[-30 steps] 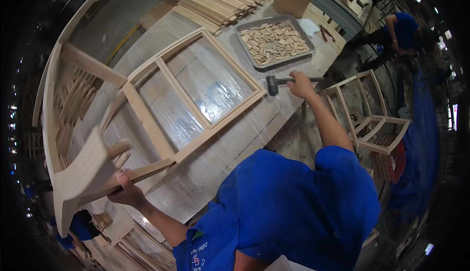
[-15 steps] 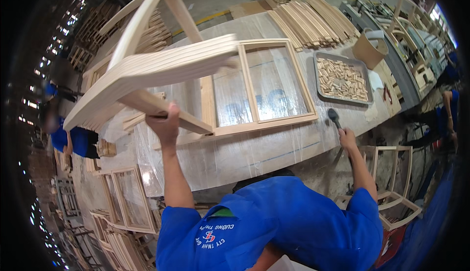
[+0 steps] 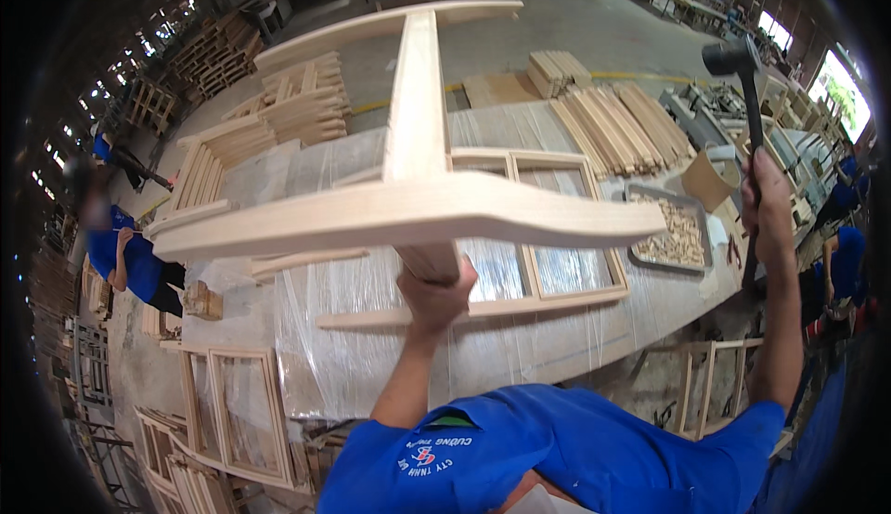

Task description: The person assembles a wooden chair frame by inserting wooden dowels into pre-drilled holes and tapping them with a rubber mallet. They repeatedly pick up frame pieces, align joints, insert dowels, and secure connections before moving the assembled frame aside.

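Head view: a pale wooden assembly (image 3: 418, 212), a curved leg joined by a crossbar (image 3: 417, 96) to a second curved piece (image 3: 390, 26) beyond, is up in front of the person, over the table (image 3: 520, 356). The left hand (image 3: 436, 299) is below the near leg, fingers wrapped round a bar that runs under it. Whether that bar meets the flat frame (image 3: 557, 304) on the table cannot be told, since the leg covers much of the area. The right hand (image 3: 770, 203) is closed round the handle of a dark-headed mallet (image 3: 745, 61), raised well apart from the wood, head uppermost.

The step in hand appears to be steadying or placing the assembly for a blow. A strike would call for the left hand to hold the joint square, its fingers clear of the mallet's path.

Beyond the leg's right end is a grey tray (image 3: 703, 235) of short wooden pegs (image 3: 685, 233), with a tan container (image 3: 712, 180) just behind it. Slender slats (image 3: 622, 129) lie farther back. At the left stands a co-worker (image 3: 135, 254) in blue.
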The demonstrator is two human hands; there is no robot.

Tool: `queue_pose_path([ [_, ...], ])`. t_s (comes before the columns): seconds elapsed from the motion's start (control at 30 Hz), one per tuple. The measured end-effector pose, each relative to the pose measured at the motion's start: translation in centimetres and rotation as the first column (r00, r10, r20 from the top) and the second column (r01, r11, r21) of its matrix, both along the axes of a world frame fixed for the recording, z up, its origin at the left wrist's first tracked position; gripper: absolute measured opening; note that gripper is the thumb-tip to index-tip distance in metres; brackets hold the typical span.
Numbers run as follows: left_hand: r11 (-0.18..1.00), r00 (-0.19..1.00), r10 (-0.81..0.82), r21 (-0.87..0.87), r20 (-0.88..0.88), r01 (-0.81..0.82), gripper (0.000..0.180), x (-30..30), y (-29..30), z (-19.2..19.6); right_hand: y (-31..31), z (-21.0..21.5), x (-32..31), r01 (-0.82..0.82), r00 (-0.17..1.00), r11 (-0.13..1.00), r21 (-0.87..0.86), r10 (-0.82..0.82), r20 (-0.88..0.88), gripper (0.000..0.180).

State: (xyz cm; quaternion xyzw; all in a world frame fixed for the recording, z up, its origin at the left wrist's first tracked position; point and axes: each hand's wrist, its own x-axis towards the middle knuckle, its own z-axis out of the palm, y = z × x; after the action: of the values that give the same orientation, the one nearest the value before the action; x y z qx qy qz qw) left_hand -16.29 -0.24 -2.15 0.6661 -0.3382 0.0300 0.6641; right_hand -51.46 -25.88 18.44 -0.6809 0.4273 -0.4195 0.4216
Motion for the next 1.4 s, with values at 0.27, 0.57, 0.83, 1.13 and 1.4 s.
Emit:
queue_pose_path([
  [0.27,0.97,0.972,-0.227,-0.076,0.052,0.231,0.038,0.9,0.3,-0.4,-2.0,26.2,20.1,0.142,0.927,0.761,-0.633,0.122,0.355,0.04],
  [0.57,0.967,0.975,-0.22,-0.121,0.038,0.223,0.055,1.1,-0.3,-2.7,-7.0,6.4,45.1,-0.367,0.702,0.929,0.034,0.301,-0.646,0.046],
  [0.83,0.961,0.963,-0.25,-0.1,0.097,0.259,0.055,1.6,1.4,-4.2,-3.4,26.7,36.6,-0.29,0.957,0.872,-0.395,0.27,-0.106,0.044],
  [1.13,0.975,0.964,-0.221,-0.058,-0.15,0.215,0.056,-0.4,2.3,-1.8,-8.6,5.5,42.7,-0.352,0.678,0.935,0.028,0.276,-0.681,0.054],
  [1.4,0.971,0.969,-0.216,0.075,-0.119,0.226,0.066,2.2,3.7,-1.9,-0.7,13.9,26.6,-0.365,0.9,0.923,-0.123,0.316,-0.301,0.037],
])
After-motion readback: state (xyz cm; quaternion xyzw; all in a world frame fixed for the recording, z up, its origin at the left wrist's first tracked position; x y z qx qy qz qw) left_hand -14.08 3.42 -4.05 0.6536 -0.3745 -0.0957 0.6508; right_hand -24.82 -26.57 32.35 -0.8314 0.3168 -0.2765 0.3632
